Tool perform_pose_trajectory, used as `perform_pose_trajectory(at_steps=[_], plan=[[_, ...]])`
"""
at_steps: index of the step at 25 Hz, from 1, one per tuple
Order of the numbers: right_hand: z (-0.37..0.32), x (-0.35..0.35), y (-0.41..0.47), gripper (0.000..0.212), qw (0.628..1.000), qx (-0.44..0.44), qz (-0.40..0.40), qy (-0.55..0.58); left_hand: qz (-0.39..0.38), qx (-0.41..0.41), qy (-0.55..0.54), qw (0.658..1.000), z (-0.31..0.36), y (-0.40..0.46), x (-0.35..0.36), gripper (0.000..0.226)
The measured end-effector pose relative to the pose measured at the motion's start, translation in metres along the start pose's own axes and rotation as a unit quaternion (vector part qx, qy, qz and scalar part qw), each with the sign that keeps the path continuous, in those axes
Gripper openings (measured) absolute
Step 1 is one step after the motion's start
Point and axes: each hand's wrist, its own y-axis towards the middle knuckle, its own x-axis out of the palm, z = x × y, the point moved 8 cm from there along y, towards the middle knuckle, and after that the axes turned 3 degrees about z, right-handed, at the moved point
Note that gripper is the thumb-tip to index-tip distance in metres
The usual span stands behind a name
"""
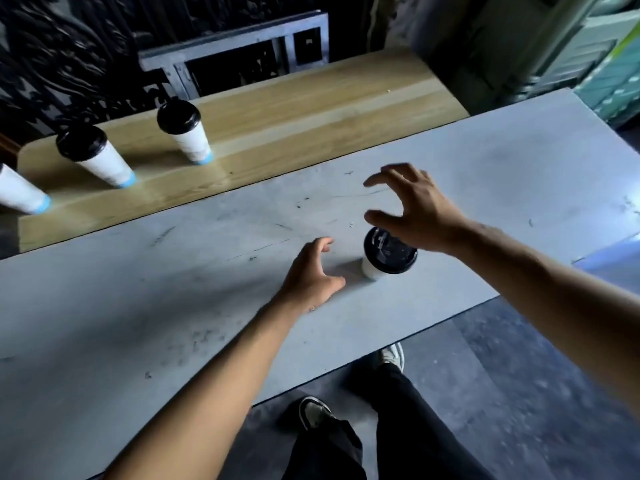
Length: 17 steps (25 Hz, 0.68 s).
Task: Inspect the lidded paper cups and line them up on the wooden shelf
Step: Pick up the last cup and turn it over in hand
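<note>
A white paper cup with a black lid point(388, 256) stands upright on the grey table point(173, 289). My right hand point(415, 209) hovers just above its lid, fingers spread and holding nothing. My left hand point(311, 275) rests low on the table to the cup's left, fingers apart, a short gap from the cup. On the wooden shelf point(311, 102) behind the table stand three more lidded cups in a row: one point(185, 131), one point(95, 155), and one point(20, 192) cut off by the left edge.
The shelf's right part is bare wood. A dark metal frame point(242, 50) and dark ornate wall rise behind the shelf. The table's near edge runs diagonally; below it are my dark trousers point(398, 427), shoes and a speckled floor.
</note>
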Motion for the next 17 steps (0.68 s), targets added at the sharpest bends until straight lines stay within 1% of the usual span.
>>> perform_pose_trajectory(at_steps=[2,4,5,8,10,12,15,17], plan=[[0.016,0.012,-0.022,0.06,1.0,-0.001,-0.028,0.015,-0.026,-0.022,-0.032,0.999,0.005,0.001,0.027,0.088],[0.029,0.025,-0.032,0.056,0.998,-0.008,-0.051,0.024,-0.014,-0.029,-0.053,0.998,0.017,0.007,0.04,0.091],[0.036,0.031,-0.034,0.054,0.998,-0.012,-0.062,0.025,-0.001,-0.03,-0.063,0.998,0.025,0.012,0.046,0.086],[0.053,0.034,-0.03,0.049,0.996,-0.038,-0.081,0.018,0.018,-0.027,-0.046,0.998,0.049,0.025,0.064,0.058],[0.064,0.028,-0.022,0.048,0.994,-0.057,-0.086,0.043,0.027,-0.033,-0.062,0.997,0.055,0.033,0.073,0.059],[0.068,0.026,-0.014,0.052,0.989,-0.063,-0.1,0.091,0.039,-0.054,-0.077,0.995,0.053,0.031,0.073,0.061],[0.072,0.016,-0.002,0.067,0.975,-0.058,-0.147,0.156,0.089,-0.104,-0.071,0.988,0.07,0.006,0.055,0.059],[0.068,0.005,0.01,0.066,0.964,-0.079,-0.171,0.188,0.128,-0.116,-0.087,0.981,0.084,-0.01,0.045,0.061]])
